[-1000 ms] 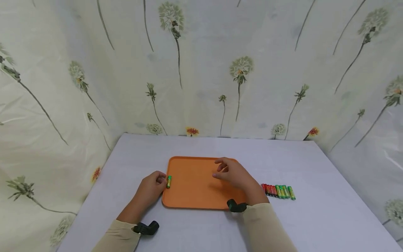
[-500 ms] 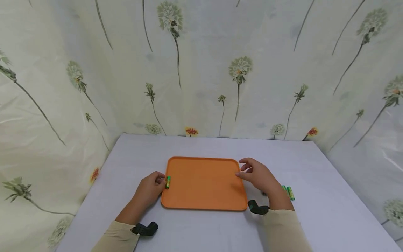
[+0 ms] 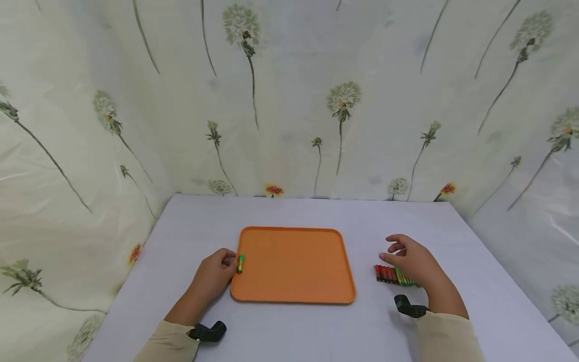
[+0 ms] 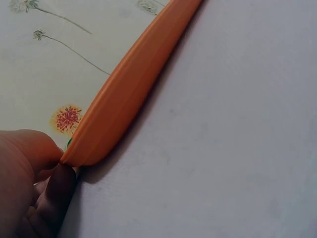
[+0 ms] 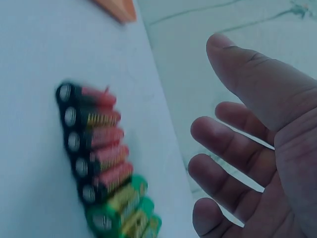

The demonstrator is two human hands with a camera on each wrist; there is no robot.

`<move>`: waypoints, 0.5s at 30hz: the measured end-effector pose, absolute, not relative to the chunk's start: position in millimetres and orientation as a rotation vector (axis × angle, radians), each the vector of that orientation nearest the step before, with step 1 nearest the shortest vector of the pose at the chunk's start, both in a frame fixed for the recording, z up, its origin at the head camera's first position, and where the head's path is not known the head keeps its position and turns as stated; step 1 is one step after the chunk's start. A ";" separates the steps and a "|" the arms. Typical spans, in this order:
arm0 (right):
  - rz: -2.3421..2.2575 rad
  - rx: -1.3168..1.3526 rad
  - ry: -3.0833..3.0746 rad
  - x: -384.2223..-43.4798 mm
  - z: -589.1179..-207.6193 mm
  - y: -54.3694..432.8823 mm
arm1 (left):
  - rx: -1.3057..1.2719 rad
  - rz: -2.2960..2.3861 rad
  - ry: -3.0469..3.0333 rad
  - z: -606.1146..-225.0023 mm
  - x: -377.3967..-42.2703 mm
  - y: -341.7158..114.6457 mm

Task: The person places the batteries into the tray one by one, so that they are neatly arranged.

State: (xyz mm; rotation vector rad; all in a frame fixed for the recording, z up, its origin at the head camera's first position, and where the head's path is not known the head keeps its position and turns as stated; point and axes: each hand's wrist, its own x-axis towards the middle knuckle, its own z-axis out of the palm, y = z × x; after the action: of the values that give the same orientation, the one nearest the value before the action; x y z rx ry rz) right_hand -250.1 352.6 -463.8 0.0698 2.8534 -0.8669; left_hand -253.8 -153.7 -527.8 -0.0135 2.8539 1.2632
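Head view: one green battery (image 3: 240,264) on an orange tray (image 3: 294,266), a row of batteries (image 3: 392,276) to the right

At left, the left hand (image 3: 218,269) pinches the tray's left rim between thumb and fingers. Just beside its fingertips, inside that rim, lies the single battery, its length running near to far. The tray sits flat on a pale table (image 3: 289,327). Well apart from it, to the right, the row lies side by side: red batteries (image 5: 111,136) on the left, then green batteries (image 5: 130,201), some hidden by the right hand (image 3: 413,259). That hand hovers by the row, thumb wide of its loosely bent fingers, holding nothing.

Possible trouble: a tug or tilt from the left hand could send the round battery rolling rightward across the tray; a low sweep of the right fingers could scatter the tightly packed row.
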 end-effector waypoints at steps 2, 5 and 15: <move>-0.848 0.083 2.857 -246.6 -465.0 361.4 | -0.006 1.268 2.859 -527.4 -253.4 -155.0; -0.835 0.097 2.864 -241.8 -466.3 376.3 | 0.002 1.277 2.867 -526.4 -252.4 -156.2; -0.759 0.200 2.847 -223.9 -470.9 424.5 | -0.001 1.283 2.854 -528.5 -251.8 -153.9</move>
State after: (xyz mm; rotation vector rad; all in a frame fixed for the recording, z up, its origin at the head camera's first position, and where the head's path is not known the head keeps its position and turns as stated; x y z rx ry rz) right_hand -223.9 424.5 -470.9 0.2002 2.8467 -0.7592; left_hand -251.8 -153.9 -528.5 -0.0009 2.8536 1.2829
